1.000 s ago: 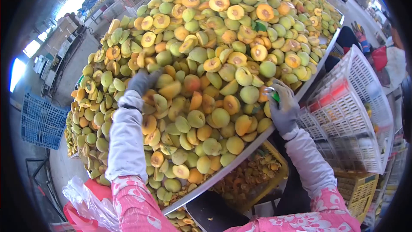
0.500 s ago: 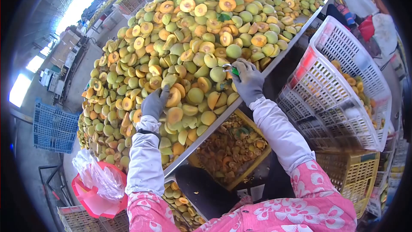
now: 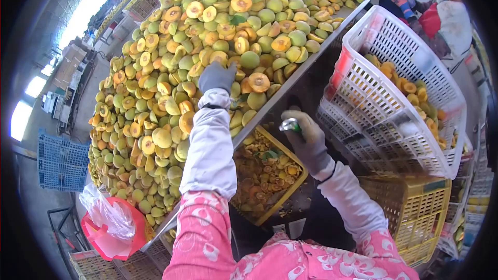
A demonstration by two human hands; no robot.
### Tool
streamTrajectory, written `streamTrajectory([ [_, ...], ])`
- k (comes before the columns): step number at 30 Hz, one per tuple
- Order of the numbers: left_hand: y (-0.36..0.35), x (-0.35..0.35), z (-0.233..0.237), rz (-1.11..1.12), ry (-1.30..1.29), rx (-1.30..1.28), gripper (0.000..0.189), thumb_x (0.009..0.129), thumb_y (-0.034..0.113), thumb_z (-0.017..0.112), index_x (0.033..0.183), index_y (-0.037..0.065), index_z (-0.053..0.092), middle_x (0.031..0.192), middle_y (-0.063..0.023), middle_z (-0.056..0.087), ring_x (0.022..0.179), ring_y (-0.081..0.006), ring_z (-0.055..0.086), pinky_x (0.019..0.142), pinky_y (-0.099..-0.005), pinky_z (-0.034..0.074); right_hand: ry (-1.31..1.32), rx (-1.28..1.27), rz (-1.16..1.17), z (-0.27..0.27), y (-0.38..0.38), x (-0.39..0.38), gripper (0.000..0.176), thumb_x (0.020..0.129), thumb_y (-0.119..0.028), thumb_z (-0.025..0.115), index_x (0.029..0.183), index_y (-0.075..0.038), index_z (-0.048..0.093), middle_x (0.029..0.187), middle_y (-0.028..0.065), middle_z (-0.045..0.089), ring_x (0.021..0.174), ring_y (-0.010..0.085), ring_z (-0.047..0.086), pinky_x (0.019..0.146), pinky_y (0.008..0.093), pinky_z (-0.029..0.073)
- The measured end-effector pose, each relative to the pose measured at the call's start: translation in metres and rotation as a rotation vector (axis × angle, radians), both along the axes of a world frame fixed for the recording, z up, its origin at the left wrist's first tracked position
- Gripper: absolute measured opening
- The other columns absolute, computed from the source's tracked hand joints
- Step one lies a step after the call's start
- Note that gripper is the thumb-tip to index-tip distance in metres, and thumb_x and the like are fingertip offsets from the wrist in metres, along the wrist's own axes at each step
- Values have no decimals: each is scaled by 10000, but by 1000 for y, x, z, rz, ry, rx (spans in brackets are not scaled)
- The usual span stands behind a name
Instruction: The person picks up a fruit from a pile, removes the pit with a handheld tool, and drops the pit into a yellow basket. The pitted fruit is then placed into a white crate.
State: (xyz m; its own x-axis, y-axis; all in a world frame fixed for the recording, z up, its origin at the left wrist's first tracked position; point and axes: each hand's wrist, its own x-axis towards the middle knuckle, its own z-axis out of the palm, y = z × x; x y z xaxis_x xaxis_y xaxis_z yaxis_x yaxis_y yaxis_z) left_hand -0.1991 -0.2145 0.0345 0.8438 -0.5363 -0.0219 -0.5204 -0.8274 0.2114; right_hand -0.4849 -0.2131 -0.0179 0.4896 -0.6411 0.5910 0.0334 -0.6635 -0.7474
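My left hand [image 3: 218, 78], in a grey glove, reaches into the big heap of halved yellow-green peaches [image 3: 161, 137]. Its thumb stands apart from the fingers, whose tips are partly hidden among the fruit. My gloved right hand [image 3: 310, 142] is closed around a small pitting tool [image 3: 289, 124] with a shiny metal end and a bit of green. That hand hovers off the table's metal edge [image 3: 282, 91], near a yellow crate [image 3: 298, 184] full of pits and scraps.
A tilted white crate [image 3: 381, 109] holding orange fruit pieces stands to the right, above another yellow crate [image 3: 420, 223]. At lower left are a red bucket [image 3: 137, 231] with a plastic bag and blue crates [image 3: 62, 161]. A person [image 3: 448, 28] sits at upper right.
My right hand has drawn back from the heap with the pitting tool, toward me over the table edge. My left hand has moved up and right into the peaches.
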Motion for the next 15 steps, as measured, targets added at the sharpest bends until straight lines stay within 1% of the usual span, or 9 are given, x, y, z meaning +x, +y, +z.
streamTrajectory([
  [1, -2, -4, -5, -27, -50, -61, 627, 843, 542, 619, 1252, 68, 595, 1083, -210, 684, 1066, -364, 643, 890, -458, 500, 9, 5, 9, -1, 6, -10, 252, 822, -66, 710, 1063, -84, 639, 1003, 114, 694, 908, 302, 684, 783, 369, 549],
  [3, 11, -13, -12, -70, -41, -213, 563, 789, 415, 698, 1219, 72, 577, 1135, -194, 665, 1038, -390, 644, 876, -476, 498, 62, 246, 123, 1, 20, -26, 207, 867, -67, 686, 1068, -79, 639, 932, 125, 691, 829, 261, 697, 719, 327, 543],
  [6, 53, -25, -26, 6, -51, -440, 539, 785, 390, 696, 1205, 80, 562, 1133, -182, 660, 1006, -406, 642, 864, -484, 497, 259, 355, 198, 13, 38, -30, 176, 910, -104, 665, 1079, -69, 627, 899, 143, 680, 813, 238, 698, 694, 310, 530],
  [7, 69, -33, -20, 35, -118, -450, 532, 780, 370, 704, 1215, 103, 553, 1095, -172, 667, 985, -410, 638, 855, -490, 498, 295, 449, 212, 4, 46, -27, 195, 934, -179, 652, 1080, -57, 611, 867, 154, 675, 803, 258, 694, 701, 328, 525],
  [8, 87, -42, -17, 46, -203, -530, 483, 783, 320, 715, 1188, 99, 572, 1029, -156, 674, 911, -365, 661, 821, -451, 513, 286, 449, 208, 9, 55, -25, 195, 934, -179, 652, 1080, -57, 611, 867, 154, 675, 803, 258, 694, 701, 328, 525],
  [10, 122, -62, -13, 11, -108, -844, 375, 824, 266, 712, 1109, 50, 601, 929, -111, 675, 818, -259, 666, 721, -363, 533, 383, 631, 180, 15, 82, -30, 244, 942, -243, 635, 1084, -50, 593, 829, 159, 670, 774, 286, 684, 712, 344, 523],
  [11, 141, -80, -9, 11, -90, -833, 375, 824, 266, 712, 1109, 50, 601, 929, -111, 675, 818, -259, 666, 721, -363, 533, 378, 563, 174, 10, 95, -31, 258, 950, -270, 615, 1076, -47, 584, 806, 170, 660, 757, 302, 672, 708, 360, 517],
  [13, 179, -115, -2, 130, 829, -1107, 282, 924, 247, 642, 1054, -3, 626, 878, -68, 660, 755, -162, 634, 641, -267, 514, 328, 557, 215, 6, 125, -36, 257, 955, -273, 611, 1079, -49, 581, 771, 153, 648, 717, 275, 664, 675, 357, 509],
  [15, 203, -152, -23, 69, 899, -1195, 299, 961, 267, 601, 1058, -14, 633, 874, -61, 656, 744, -141, 626, 622, -247, 503, 270, 619, 377, 22, 146, -46, 254, 973, -288, 598, 1068, -53, 584, 656, 91, 595, 579, 180, 605, 573, 342, 469],
])
